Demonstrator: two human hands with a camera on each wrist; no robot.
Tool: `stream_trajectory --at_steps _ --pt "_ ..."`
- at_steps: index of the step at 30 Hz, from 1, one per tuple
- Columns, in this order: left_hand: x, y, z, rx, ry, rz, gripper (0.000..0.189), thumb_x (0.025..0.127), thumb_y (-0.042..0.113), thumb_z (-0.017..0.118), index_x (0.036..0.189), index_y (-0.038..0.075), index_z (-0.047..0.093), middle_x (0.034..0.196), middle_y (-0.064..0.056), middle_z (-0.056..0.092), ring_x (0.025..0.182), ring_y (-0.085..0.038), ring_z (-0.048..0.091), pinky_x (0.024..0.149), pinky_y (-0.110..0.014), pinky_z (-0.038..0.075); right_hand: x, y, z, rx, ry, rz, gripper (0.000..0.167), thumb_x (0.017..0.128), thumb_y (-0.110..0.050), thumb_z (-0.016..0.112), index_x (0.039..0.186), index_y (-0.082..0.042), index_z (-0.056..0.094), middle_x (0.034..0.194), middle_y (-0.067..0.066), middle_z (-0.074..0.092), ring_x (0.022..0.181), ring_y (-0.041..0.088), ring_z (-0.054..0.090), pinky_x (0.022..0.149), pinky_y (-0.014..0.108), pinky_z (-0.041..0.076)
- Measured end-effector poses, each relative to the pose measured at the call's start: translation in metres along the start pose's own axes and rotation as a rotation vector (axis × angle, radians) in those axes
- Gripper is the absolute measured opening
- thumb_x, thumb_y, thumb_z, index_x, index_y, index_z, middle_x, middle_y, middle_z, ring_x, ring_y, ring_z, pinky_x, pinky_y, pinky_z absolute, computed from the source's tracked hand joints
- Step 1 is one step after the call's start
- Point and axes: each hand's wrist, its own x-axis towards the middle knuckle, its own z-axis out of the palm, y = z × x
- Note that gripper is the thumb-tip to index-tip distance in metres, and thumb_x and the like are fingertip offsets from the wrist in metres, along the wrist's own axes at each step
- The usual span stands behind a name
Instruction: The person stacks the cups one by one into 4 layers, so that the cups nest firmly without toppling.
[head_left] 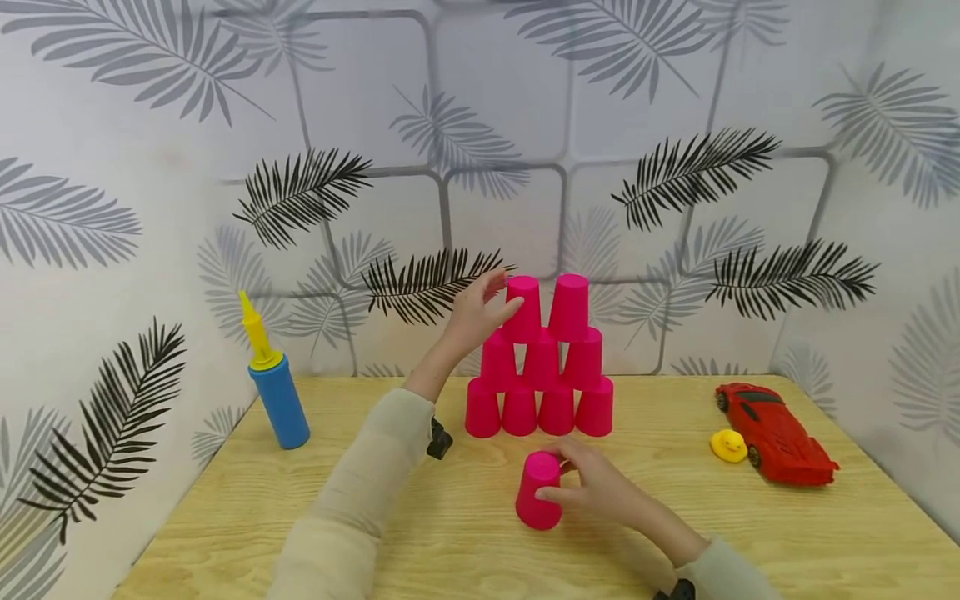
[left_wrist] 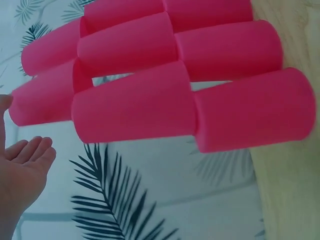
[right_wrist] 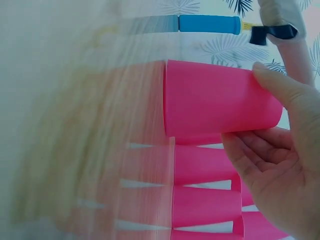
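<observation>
A stack of upside-down pink cups (head_left: 542,360) stands on the table, with several in the bottom row, three above and two on top. My left hand (head_left: 480,312) is at the top-left cup (head_left: 522,310), fingers and thumb spread. In the left wrist view, the thumb tip is at that cup's narrow end while the fingers of the left hand (left_wrist: 27,172) stay clear below it. In front of the stack, my right hand (head_left: 603,492) holds a single upside-down pink cup (head_left: 538,492). The right wrist view shows thumb and fingers on opposite sides of this cup (right_wrist: 220,97).
A blue hand pump (head_left: 281,404) with a yellow nozzle stands upright at the table's left. On the right lie a red toy car (head_left: 780,437) and a small yellow duck (head_left: 728,446). A leaf-patterned wall (head_left: 495,108) rises behind the wooden table (head_left: 450,533).
</observation>
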Motion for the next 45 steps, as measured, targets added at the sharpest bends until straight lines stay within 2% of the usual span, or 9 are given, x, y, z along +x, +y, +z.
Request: stream_trajectory --at_steps 4,11,19,22,26,32,35,39,45 --pt "-0.022 -0.02 -0.008 -0.051 0.017 -0.078 0.061 0.094 0.032 0.064 0.146 0.008 0.042 0.146 -0.011 0.051 0.138 -0.026 0.047 0.117 -0.038 0.039 -0.006 0.002 -0.008 0.008 0.093 -0.009 0.044 0.085 -0.033 0.076 0.118 -0.01 0.06 0.108 -0.001 0.068 0.095 0.007 0.063 0.087 0.038 0.059" --pt "-0.06 -0.072 -0.007 -0.122 -0.034 -0.12 0.068 0.089 0.026 0.072 0.146 0.006 0.04 0.149 -0.015 0.048 0.14 -0.028 0.045 0.118 -0.041 0.037 -0.011 0.005 -0.045 0.018 0.468 -0.053 0.036 0.085 -0.008 0.074 0.118 -0.002 0.06 0.104 -0.006 0.064 0.092 -0.006 0.057 0.083 0.011 0.054" --pt "-0.087 -0.104 -0.001 -0.084 -0.168 -0.2 0.075 0.083 0.021 0.078 0.144 0.0 0.04 0.146 -0.02 0.049 0.137 -0.032 0.047 0.118 -0.043 0.037 0.025 -0.012 -0.094 0.609 0.94 -0.112 0.029 0.09 0.002 0.061 0.115 -0.014 0.061 0.097 -0.006 0.062 0.084 0.006 0.057 0.072 0.008 0.05" --pt "-0.089 -0.107 0.0 -0.061 -0.19 -0.2 0.07 0.083 0.019 0.078 0.141 -0.002 0.044 0.142 -0.019 0.053 0.133 -0.033 0.051 0.116 -0.044 0.039 0.05 -0.023 -0.113 0.688 1.026 -0.2 0.027 0.089 -0.004 0.063 0.115 -0.013 0.061 0.099 -0.001 0.062 0.087 0.01 0.055 0.073 0.012 0.05" --pt "-0.091 -0.11 0.001 0.001 -0.206 -0.179 0.062 0.083 0.018 0.078 0.135 -0.001 0.051 0.135 -0.017 0.059 0.125 -0.032 0.058 0.112 -0.043 0.044 0.087 -0.037 -0.138 0.603 0.99 -0.232 0.025 0.089 -0.011 0.066 0.112 -0.015 0.059 0.102 -0.002 0.06 0.09 0.011 0.056 0.076 0.012 0.052" --pt "-0.092 -0.113 0.001 0.047 -0.226 -0.184 0.055 0.084 0.019 0.078 0.131 0.002 0.055 0.126 -0.015 0.065 0.117 -0.03 0.063 0.108 -0.042 0.048 0.136 -0.048 -0.167 0.194 0.812 -0.075 0.033 0.093 -0.03 0.063 0.12 -0.012 0.057 0.101 -0.018 0.053 0.091 0.0 0.054 0.078 0.009 0.046" --pt "-0.092 -0.112 0.001 0.046 -0.235 -0.189 0.053 0.084 0.018 0.077 0.13 0.001 0.056 0.124 -0.015 0.066 0.115 -0.03 0.064 0.107 -0.042 0.05 0.151 -0.048 -0.171 0.044 0.712 -0.037 0.05 0.094 -0.037 0.061 0.131 -0.004 0.051 0.109 -0.008 0.057 0.097 0.001 0.051 0.08 0.009 0.044" --pt "-0.092 -0.113 0.001 0.05 -0.241 -0.187 0.052 0.085 0.018 0.077 0.129 0.001 0.056 0.123 -0.015 0.067 0.114 -0.03 0.064 0.105 -0.041 0.051 0.164 -0.048 -0.171 -0.026 0.629 -0.033 0.052 0.094 -0.038 0.06 0.131 -0.003 0.05 0.118 0.01 0.055 0.1 0.005 0.048 0.08 0.01 0.043" --pt "-0.091 -0.113 0.0 0.065 -0.252 -0.167 0.05 0.085 0.018 0.076 0.128 0.0 0.057 0.121 -0.016 0.067 0.113 -0.03 0.065 0.104 -0.04 0.052 0.171 -0.049 -0.172 -0.041 0.548 -0.019 0.053 0.094 -0.039 0.061 0.131 -0.004 0.048 0.118 0.013 0.055 0.1 0.009 0.049 0.08 0.012 0.044"
